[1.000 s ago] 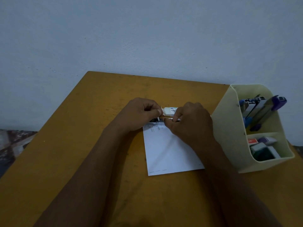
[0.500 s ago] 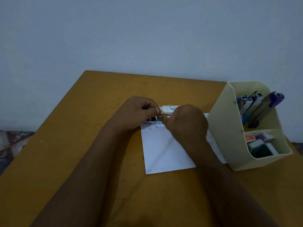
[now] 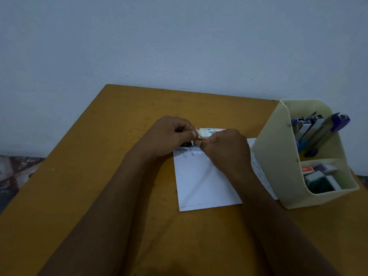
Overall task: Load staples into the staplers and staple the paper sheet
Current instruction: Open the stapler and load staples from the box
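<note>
Loading step, I think: left hand gripping small dark stapler, right hand fingers pinching at it; contents hidden. Next: seat strip, close, staple paper sheet.

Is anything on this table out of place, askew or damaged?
Only small things. The white paper sheet lies slightly askew, and a second printed sheet pokes out beside the cream plastic organiser. The small white staple box lies with its flap open. No damage shows.
</note>
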